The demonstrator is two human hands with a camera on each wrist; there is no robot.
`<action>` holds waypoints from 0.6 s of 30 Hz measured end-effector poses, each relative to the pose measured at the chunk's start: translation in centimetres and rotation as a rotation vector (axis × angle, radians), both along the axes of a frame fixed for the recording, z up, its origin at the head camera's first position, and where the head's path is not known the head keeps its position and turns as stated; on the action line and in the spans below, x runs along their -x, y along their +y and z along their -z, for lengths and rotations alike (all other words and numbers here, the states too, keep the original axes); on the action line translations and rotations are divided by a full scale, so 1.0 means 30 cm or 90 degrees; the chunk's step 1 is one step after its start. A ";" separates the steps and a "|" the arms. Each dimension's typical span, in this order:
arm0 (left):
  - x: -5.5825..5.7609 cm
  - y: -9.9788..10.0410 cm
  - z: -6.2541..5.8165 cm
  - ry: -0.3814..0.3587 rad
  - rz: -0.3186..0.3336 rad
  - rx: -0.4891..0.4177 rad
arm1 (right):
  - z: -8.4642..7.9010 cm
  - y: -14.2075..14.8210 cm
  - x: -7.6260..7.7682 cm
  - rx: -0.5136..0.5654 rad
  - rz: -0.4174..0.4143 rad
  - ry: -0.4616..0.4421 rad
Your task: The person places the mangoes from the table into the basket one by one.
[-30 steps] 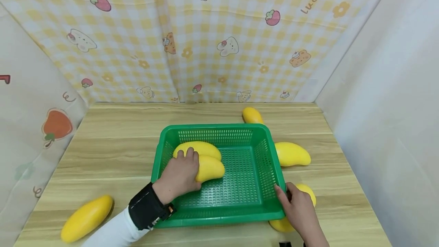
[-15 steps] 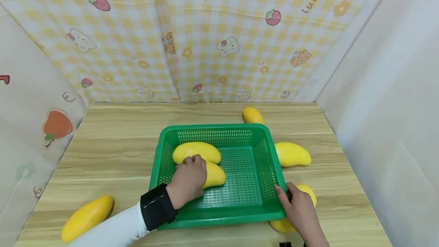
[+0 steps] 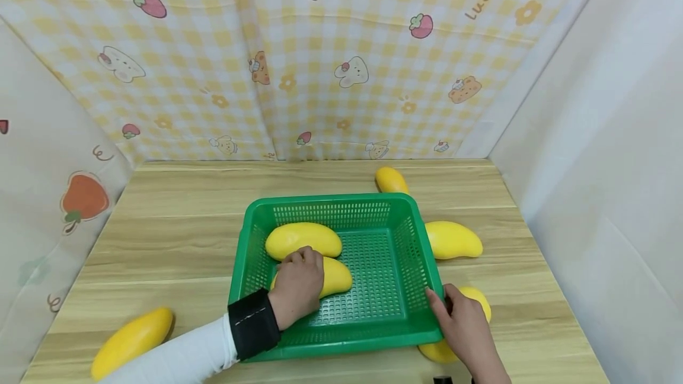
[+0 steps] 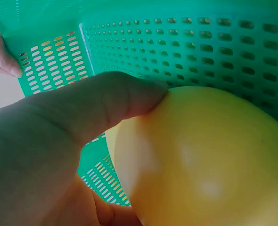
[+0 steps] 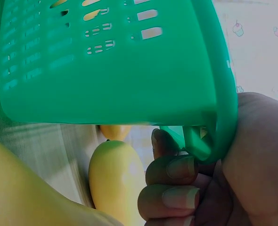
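Note:
Inside the green plastic basket point(image 3: 331, 198), my left hand point(image 3: 299, 282) holds a yellow mango point(image 3: 337, 277). The thumb lies along its side in the left wrist view, and the mango point(image 4: 209, 155) fills much of that picture close to the perforated wall. A second mango point(image 3: 304, 239) lies just behind it in the basket. My right hand point(image 3: 468, 326) grips the basket's right rim near the front corner, thumb on the inner side. From the right wrist view its fingers point(image 5: 176, 193) curl under the rim.
Right of the basket lie a mango point(image 3: 453, 240) and another point(image 3: 477, 302) partly behind my right hand. One more mango point(image 3: 391, 179) sits beyond the back rim. A mango point(image 3: 133, 339) rests at front left. Patterned cloth point(image 3: 320, 76) hangs behind the wooden table point(image 3: 187, 218).
My left hand has shifted the gripped mango toward the front of the basket, opening a gap from the other mango. My right hand stays on the rim.

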State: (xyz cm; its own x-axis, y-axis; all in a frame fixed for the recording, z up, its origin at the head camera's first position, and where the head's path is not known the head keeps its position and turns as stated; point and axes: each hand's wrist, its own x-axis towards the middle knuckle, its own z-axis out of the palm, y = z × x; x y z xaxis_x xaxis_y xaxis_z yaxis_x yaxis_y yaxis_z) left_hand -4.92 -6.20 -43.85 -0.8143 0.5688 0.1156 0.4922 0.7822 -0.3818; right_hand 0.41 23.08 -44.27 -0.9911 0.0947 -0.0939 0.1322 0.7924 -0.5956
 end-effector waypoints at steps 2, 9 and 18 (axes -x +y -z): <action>-0.003 0.000 0.001 0.024 -0.002 0.011 | -0.001 0.000 -0.001 0.000 0.000 0.001; -0.011 -0.003 0.004 0.037 -0.019 0.035 | 0.000 0.001 0.001 0.000 0.006 -0.010; -0.020 -0.013 -0.022 -0.006 -0.058 0.077 | -0.002 0.001 0.004 0.009 0.006 -0.020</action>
